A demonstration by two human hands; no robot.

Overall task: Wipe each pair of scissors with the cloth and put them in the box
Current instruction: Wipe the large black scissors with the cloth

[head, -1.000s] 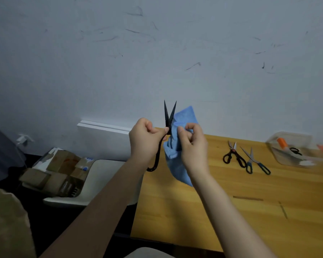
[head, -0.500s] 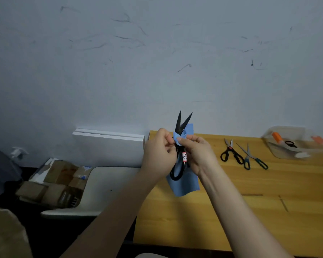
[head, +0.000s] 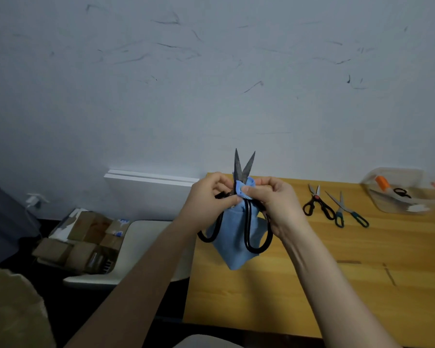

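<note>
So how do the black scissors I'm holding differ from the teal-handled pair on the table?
The black scissors are held aloft, tips up, by the left hand and right hand with the blue cloth; the teal-handled pair lies flat on the table, untouched. The black scissors have large loops and dark blades; the teal-handled pair has small loops and bright blades. Both have parted blades.

A bare workroom: scuffed white wall, wooden table, cardboard boxes piled beside it.
</note>
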